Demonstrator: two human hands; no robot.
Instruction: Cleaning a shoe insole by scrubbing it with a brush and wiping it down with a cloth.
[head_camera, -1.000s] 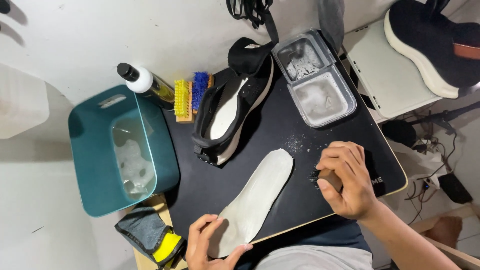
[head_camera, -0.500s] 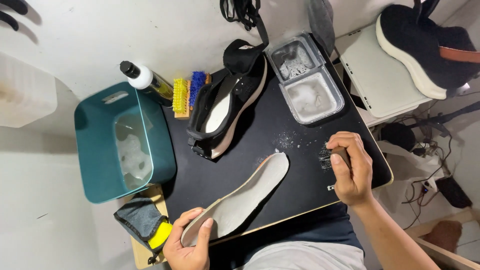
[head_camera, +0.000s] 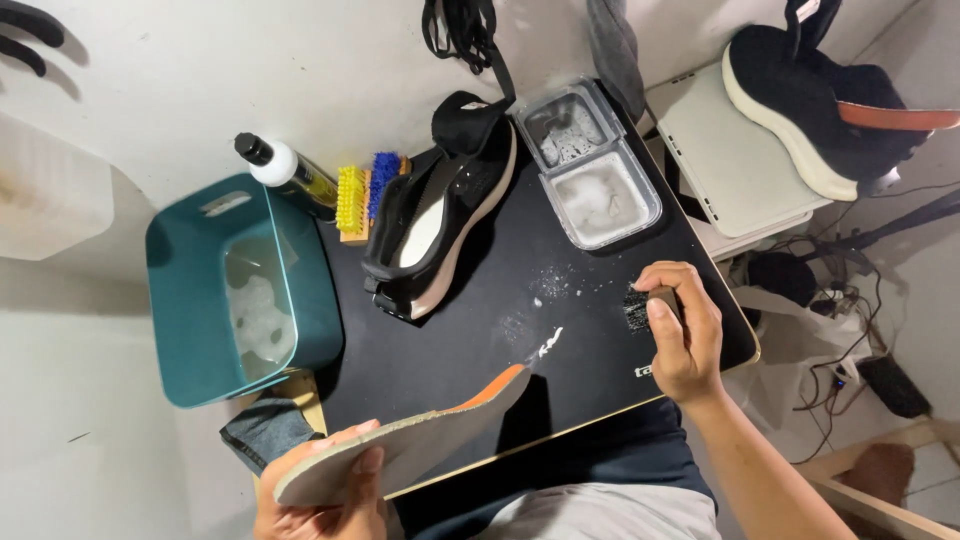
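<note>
On the left of the black counter (head_camera: 600, 330) stood a teal tub (head_camera: 190, 300). Below it, the left hand (head_camera: 320, 495) pinched a pale insole (head_camera: 400, 450), lifted edge-on over the counter's near edge. A black shoe (head_camera: 445, 215) lay mid-counter. Rightward, the right hand (head_camera: 685, 335) closed on a dark brush (head_camera: 640, 308).

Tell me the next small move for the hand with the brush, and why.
Probably bring the right hand and its brush across to the insole. The left hand holds the insole lifted and tilted off the black mat, while the brush's bristles hang over the mat, well apart from the insole, so no scrubbing can happen yet.
</note>
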